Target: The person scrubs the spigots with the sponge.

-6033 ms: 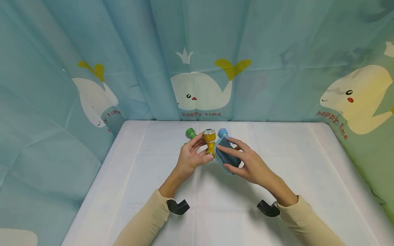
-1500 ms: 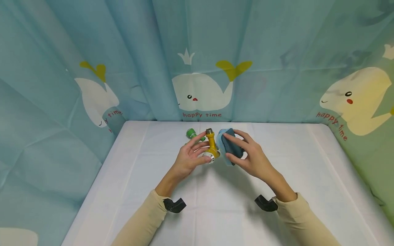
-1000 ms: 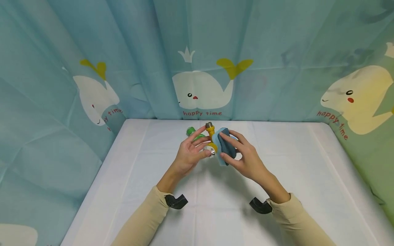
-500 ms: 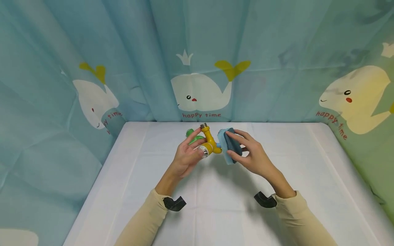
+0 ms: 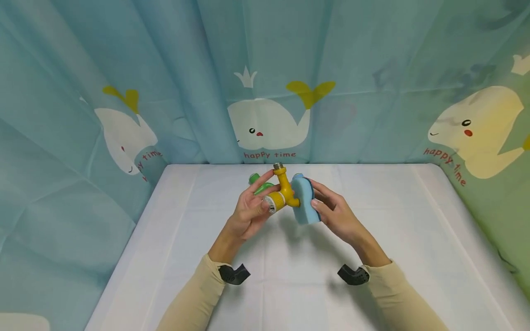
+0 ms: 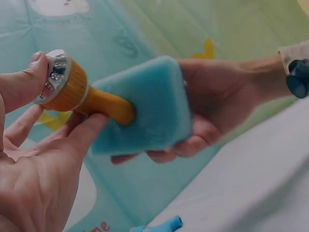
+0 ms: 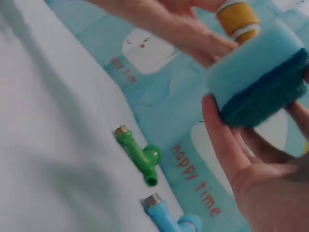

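Observation:
My left hand [image 5: 247, 215] grips a yellow water tap [image 5: 285, 189] by its ribbed knob, which has a silver cap. The tap's threaded end points up and its spout points right. In my right hand [image 5: 342, 219] is a light blue sponge [image 5: 305, 204] with a dark scouring side, pinched between thumb and fingers. Its soft light face meets the spout, as the left wrist view shows with the spout [image 6: 120, 110] against the sponge [image 6: 159, 108]. From the right wrist view, the dark scouring layer [image 7: 270, 92] faces my right palm. Both things are held above the table.
Behind my hands a green tap [image 7: 140, 157] and a light blue tap [image 7: 164, 217] lie on the white-covered table [image 5: 198, 257]. A blue curtain [image 5: 174, 55] with whale prints hangs along the table's far edge. Each wrist carries a black camera mount [image 5: 234, 274].
The yellow tap was turned from knob up to threaded end up, then its knob swung left. The sponge has rotated so its light face shows, and it now meets the spout.

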A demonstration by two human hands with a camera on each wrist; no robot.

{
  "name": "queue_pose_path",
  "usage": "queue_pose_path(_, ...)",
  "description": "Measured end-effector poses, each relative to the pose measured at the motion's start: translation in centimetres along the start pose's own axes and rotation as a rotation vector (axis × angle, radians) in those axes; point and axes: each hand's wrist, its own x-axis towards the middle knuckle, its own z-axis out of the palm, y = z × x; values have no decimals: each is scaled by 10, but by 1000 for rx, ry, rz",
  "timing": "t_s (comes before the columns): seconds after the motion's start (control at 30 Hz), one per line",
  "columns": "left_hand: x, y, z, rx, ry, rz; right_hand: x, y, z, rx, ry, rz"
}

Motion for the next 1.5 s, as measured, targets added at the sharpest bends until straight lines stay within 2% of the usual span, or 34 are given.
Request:
queue_pose_path(0.1,0,1,0,94,-18,-10,-3,-5,-8,-70,-10,8)
queue_pose_path(0.23,0,5,-2,174,-23,1,-5,-21,-16,-239,-19,-32)
queue_pose_path(0.37,0,6,-3,226,-17,19,-3,-32,-9,-465,-90,-54)
queue_pose_path(0.47,0,3,-5,288,-25,8,-2,-34,-5,-631,-82,-93)
queue_pose_path(0.7,-3,-2,-6,377,-27,-9,-2,-34,-4,-834,-105,-98)
queue_pose_path(0.77,-3,-3,-7,390,-28,-18,-2,-34,-4,-843,-27,-137)
queue_pose_path(0.87,-4,-6,-6,399,-14,-22,-1,-31,3,-735,136,-218)
queue_pose_path(0.93,-3,-7,-6,392,2,-13,-1,-25,13,-633,172,-271)
queue_pose_path(1.0,-3,-7,-5,383,24,1,-2,-18,22,-597,170,-291)
queue_pose_path(1.1,-3,-7,-4,369,51,6,-4,-11,29,-599,195,-318)
queue_pose_path(1.17,-2,-7,-3,372,54,-2,-3,-10,28,-610,235,-344)
queue_pose_path(1.23,0,-6,-2,378,51,-10,-2,-12,25,-619,241,-374)
queue_pose_path(1.37,1,-5,0,412,87,-13,1,-16,15,-742,196,-430)
queue_pose_path(1.5,1,-4,1,455,128,-51,6,-25,6,-838,261,-527)
